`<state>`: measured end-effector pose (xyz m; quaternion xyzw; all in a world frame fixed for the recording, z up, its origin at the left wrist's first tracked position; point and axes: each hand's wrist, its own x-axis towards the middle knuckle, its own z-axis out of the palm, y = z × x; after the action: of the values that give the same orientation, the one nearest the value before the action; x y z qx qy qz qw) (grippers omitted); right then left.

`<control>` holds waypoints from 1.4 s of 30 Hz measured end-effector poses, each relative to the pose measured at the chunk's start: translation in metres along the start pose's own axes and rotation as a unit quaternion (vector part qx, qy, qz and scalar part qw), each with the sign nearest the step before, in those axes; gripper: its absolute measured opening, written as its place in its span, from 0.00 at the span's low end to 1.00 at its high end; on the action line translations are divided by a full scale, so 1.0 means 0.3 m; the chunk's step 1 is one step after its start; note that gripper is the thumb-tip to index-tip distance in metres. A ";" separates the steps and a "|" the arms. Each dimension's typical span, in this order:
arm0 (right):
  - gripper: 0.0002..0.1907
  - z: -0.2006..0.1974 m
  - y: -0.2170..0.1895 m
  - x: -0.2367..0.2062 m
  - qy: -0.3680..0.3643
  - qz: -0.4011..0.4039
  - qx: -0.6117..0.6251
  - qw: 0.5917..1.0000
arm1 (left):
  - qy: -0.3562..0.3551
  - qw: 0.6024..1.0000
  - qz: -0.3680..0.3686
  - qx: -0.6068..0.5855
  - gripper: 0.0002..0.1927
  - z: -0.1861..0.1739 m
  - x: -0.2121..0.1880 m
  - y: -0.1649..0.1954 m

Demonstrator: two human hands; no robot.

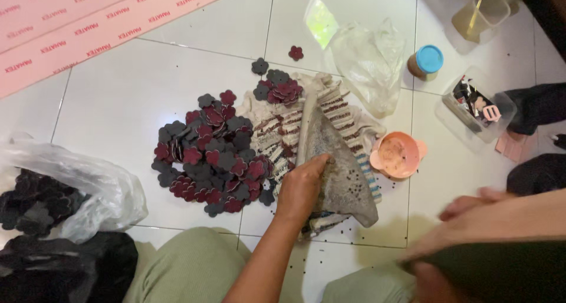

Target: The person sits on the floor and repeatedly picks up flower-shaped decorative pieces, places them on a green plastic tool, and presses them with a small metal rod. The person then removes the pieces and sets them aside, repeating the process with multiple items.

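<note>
Grey stone slab [339, 161] rests on a striped cloth [348, 111]; the left hand [300, 188] grips its lower edge, fingers closed. Right hand [471, 211] is blurred, grip indeterminate. Many cut flower pieces [209, 155] already lie piled beside it.

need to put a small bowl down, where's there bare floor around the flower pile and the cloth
Bare tile lies left of the flower pile, between it and the clear bag of dark pieces, and up toward the pink sheets. A smaller patch sits between the pink bowl and the clear box. The striped cloth, where the left hand grips a grey slab, is crowded.
</note>
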<state>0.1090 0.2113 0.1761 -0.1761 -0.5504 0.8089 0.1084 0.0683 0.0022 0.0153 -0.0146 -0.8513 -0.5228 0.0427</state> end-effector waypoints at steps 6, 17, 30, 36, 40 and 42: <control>0.53 -0.114 0.333 -0.063 -0.155 0.002 -0.568 0.808 | 0.004 0.999 0.036 -0.002 0.20 -0.018 0.003 0.001; 0.42 -0.063 0.282 -0.064 -0.166 -0.181 -0.616 0.749 | -0.011 0.999 0.013 0.035 0.13 0.006 0.004 -0.016; 0.54 -0.030 0.312 -0.029 -0.156 -0.131 -0.700 0.685 | 0.034 0.998 -0.055 -0.010 0.11 0.002 0.037 -0.008; 0.53 -0.127 0.391 -0.031 -0.169 -0.178 -0.700 0.670 | 0.052 0.976 -0.155 -0.145 0.10 0.032 0.037 -0.073; 0.52 -0.161 0.412 -0.020 -0.181 -0.156 -0.680 0.694 | 0.199 0.755 -0.321 -0.536 0.11 -0.017 0.071 -0.153; 0.53 -0.168 0.415 -0.016 -0.179 -0.136 -0.660 0.717 | 0.234 0.726 -0.324 -0.560 0.11 -0.079 0.079 -0.181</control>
<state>0.1362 0.2063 0.0445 0.0217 -0.9717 0.2337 -0.0263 0.0423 -0.0442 -0.0202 0.3632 -0.3199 -0.8735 0.0529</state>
